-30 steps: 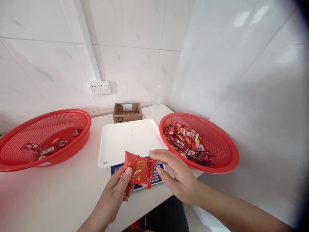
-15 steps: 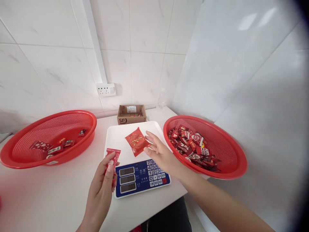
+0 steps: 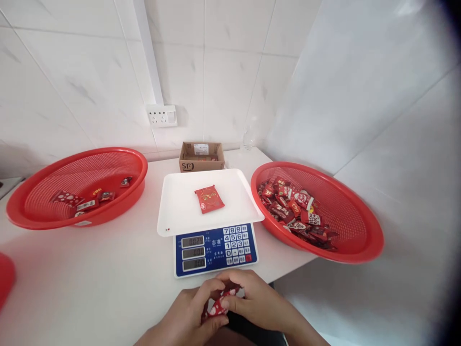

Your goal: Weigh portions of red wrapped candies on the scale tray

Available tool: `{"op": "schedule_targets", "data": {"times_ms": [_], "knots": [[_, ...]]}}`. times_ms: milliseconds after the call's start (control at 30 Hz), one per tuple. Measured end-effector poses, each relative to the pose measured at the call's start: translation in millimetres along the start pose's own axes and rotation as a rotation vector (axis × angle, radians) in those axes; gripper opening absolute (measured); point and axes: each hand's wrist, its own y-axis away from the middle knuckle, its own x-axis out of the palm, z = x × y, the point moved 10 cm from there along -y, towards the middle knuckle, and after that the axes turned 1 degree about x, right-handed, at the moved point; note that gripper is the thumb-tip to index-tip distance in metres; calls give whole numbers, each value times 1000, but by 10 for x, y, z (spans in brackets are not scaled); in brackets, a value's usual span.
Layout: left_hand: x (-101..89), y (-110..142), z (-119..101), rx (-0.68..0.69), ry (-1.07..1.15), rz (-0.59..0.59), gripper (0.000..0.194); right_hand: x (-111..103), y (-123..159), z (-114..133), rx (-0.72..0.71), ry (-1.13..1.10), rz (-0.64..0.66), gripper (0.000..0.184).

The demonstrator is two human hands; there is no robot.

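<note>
Both hands are close together in front of the scale, at the table's near edge. Between them is a small red candy packet with white spots point(image 3: 218, 307). The fingers of my left hand point(image 3: 196, 307) are closed on its left end, and my right hand point(image 3: 248, 298) pinches its right end. Just beyond, a digital scale point(image 3: 216, 250) has a white pan point(image 3: 180, 202), on which a square red packet with gold print point(image 3: 209, 199) lies flat. The top display line looks like 0.023, though it is small.
A red mesh basket point(image 3: 363, 230) heaped with red-wrapped candies stands to the right. On the left, another red basket point(image 3: 25, 211) holds several packets. Behind the scale is an open cardboard box point(image 3: 201, 166), with a clear bottle point(image 3: 248, 139) near the wall.
The square packet has been let go onto the scale pan. Both hands have drawn back toward me, and my right hand has joined the left on the small packet.
</note>
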Motion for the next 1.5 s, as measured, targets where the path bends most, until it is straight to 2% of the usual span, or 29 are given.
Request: {"op": "schedule_targets", "data": {"times_ms": [100,167,300,433,733,833,900,967,1067,1167,1233,1300,1400,1467,1500], "knots": [[19,-21,-63,-47,-17,21,24,3,103,-162,34,62,10,18],[20,-33,-92,-63,17,13,17,-14,154,-249,66,73,1,19],[35,-45,-89,-71,130,-6,17,-49,171,-336,114,21,-40,26],[18,-45,-33,-91,214,-36,26,-84,118,-266,91,27,-84,27],[-72,-30,39,-51,271,-124,23,-58,32,-88,23,20,-46,24],[-160,-5,70,-51,312,-209,37,-179,17,-40,3,52,-84,25],[-256,16,82,-55,293,-285,45,-392,-9,37,-10,83,-191,27],[-330,24,70,-51,249,-331,42,-706,-35,177,-50,115,-376,32],[-347,6,61,-64,199,-325,37,-1144,-53,435,-141,235,-667,36],[-312,2,90,-82,187,-303,32,-1295,-51,689,-279,465,-841,43],[-311,28,127,-89,182,-311,28,-1233,-27,758,-352,530,-868,43],[-358,75,145,-79,168,-346,29,-1073,-21,715,-369,473,-790,35],[-480,147,-7,75,165,-410,34,-575,-104,512,-291,271,-440,23],[-529,177,-227,252,182,-411,33,-195,-132,337,-185,126,-212,20],[-521,175,-342,332,188,-381,34,-47,-128,267,-142,55,-141,21]]}}
